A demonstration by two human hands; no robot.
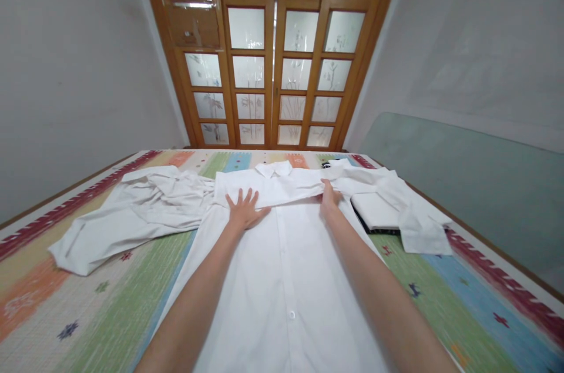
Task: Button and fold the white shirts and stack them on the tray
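Note:
A white button-up shirt (264,279) lies spread out in front of me, its collar (274,168) at the far end and a button visible low on the front strip. Spread fingers of my left hand (244,211) press flat on the upper chest, where a band of cloth crosses the shirt. My right hand (329,200) is closed on the shirt's edge on the right, near the base of the right sleeve (361,179); some fingers are hidden by the cloth. The left sleeve (154,205) sprawls out to the left, crumpled.
Beneath the right sleeve lies a folded white and black bundle (374,211). A striped, patterned mat (114,302) covers the surface. Wooden doors with glass panes (273,73) stand beyond, with walls on both sides and a pale green board (462,179) along the right.

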